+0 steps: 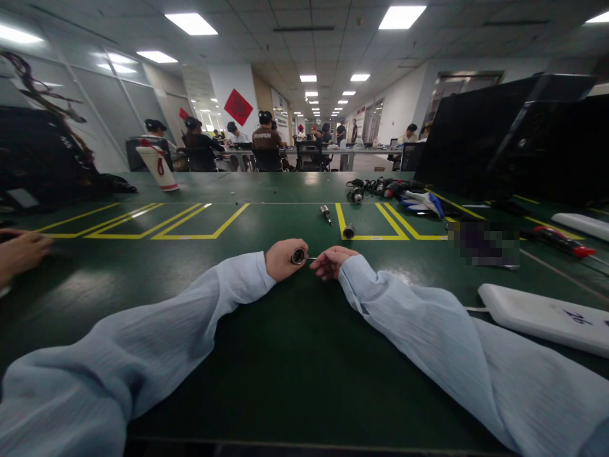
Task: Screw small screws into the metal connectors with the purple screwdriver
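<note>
My left hand [281,259] is closed around a round, dark-centred metal connector [298,256] with a shiny rim, its open end facing me. Close by on the right, the fingers of my right hand [332,261] pinch a thin metal rod [311,258] that points at the connector's side. Whether the rod's tip touches the connector I cannot tell. Beyond my hands, a slim metal connector piece [326,214] lies on the green table [285,355]. Another round connector [349,231] sits at the corner of a yellow-taped box.
Cables with connectors [375,188] and a blue-and-white glove [422,203] lie at the back right. A red-black screwdriver [564,242] and a white power strip [542,316] are on the right. Another person's hand [21,252] rests at far left, near a white cup [158,166].
</note>
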Action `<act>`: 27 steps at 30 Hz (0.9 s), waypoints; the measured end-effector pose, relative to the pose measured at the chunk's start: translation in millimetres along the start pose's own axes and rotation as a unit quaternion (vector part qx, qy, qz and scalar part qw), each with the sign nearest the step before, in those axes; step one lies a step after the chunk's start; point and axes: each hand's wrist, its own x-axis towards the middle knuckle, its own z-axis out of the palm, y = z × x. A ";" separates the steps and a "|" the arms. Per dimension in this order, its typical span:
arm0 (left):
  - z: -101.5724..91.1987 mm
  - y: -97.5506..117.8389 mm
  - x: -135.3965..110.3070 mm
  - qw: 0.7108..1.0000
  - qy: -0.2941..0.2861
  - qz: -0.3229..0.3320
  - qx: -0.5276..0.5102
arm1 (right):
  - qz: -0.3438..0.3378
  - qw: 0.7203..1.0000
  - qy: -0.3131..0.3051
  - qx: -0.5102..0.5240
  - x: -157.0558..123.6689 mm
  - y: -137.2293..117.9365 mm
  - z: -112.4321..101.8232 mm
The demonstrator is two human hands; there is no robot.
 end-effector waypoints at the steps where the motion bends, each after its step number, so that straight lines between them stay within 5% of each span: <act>1: -0.3 0.4 0.0 1.000 0.006 0.003 -0.010 | 0.006 1.000 -0.006 0.008 0.3 -0.4 -0.3; 27: 1.2 0.8 0.6 0.999 0.044 0.017 -0.010 | -0.013 1.000 -0.009 0.007 1.2 2.1 -2.4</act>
